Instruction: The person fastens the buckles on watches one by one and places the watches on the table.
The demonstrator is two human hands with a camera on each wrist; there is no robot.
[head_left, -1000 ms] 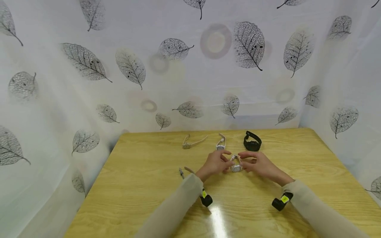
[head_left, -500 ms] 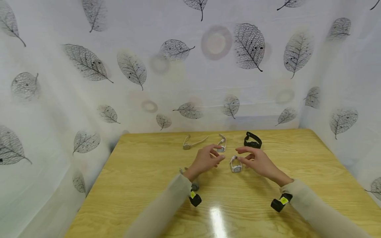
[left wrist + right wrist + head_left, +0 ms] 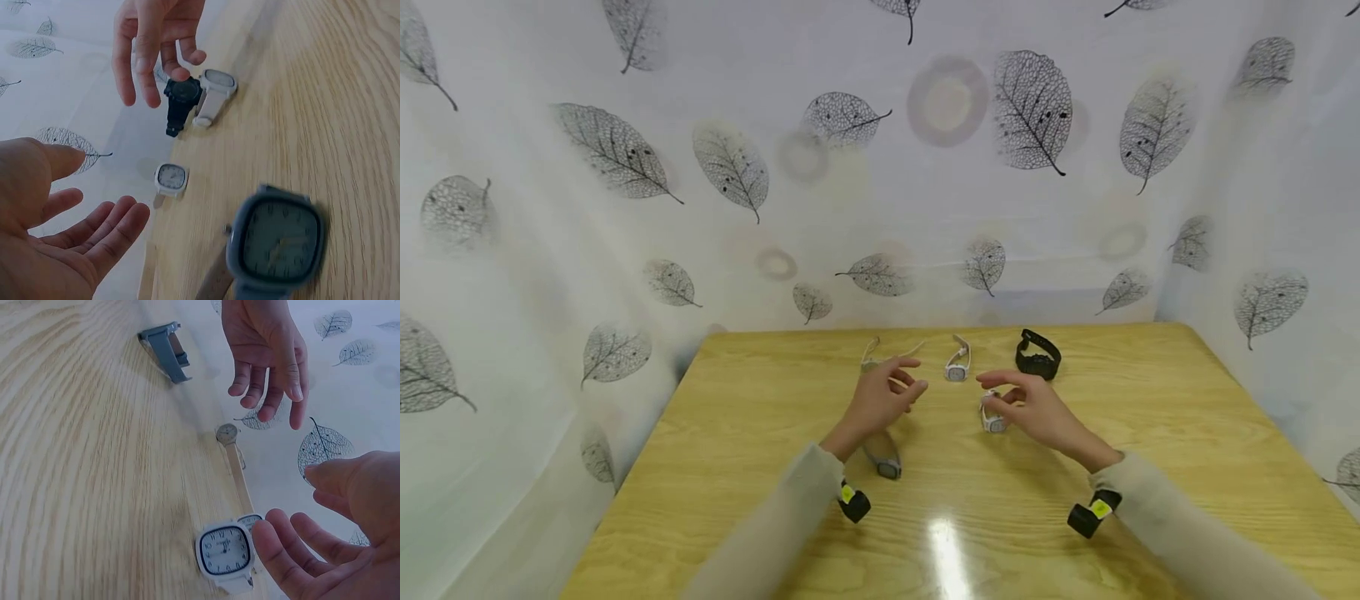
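My left hand (image 3: 880,396) hovers over the left-middle of the table with relaxed, loosely bent fingers and holds nothing. Below its wrist lies a grey-blue square watch (image 3: 888,469), large in the left wrist view. My right hand (image 3: 1033,410) is just above a white square watch (image 3: 995,425), partly covering it in the head view. In the right wrist view that white watch (image 3: 225,552) lies beside the fingertips, and the hand (image 3: 350,531) grips nothing. Whether the fingers touch it I cannot tell.
Along the back of the wooden table (image 3: 737,467) lie a small watch with a thin pale strap (image 3: 869,364), partly behind the left hand, another white watch (image 3: 957,372) and a black watch (image 3: 1037,365). A leaf-printed curtain (image 3: 880,208) hangs behind and at both sides.
Both hands were at the near white watch. The left hand has drawn away to the left, uncovering the grey-blue watch and the back white watch. The right hand has shifted slightly left.
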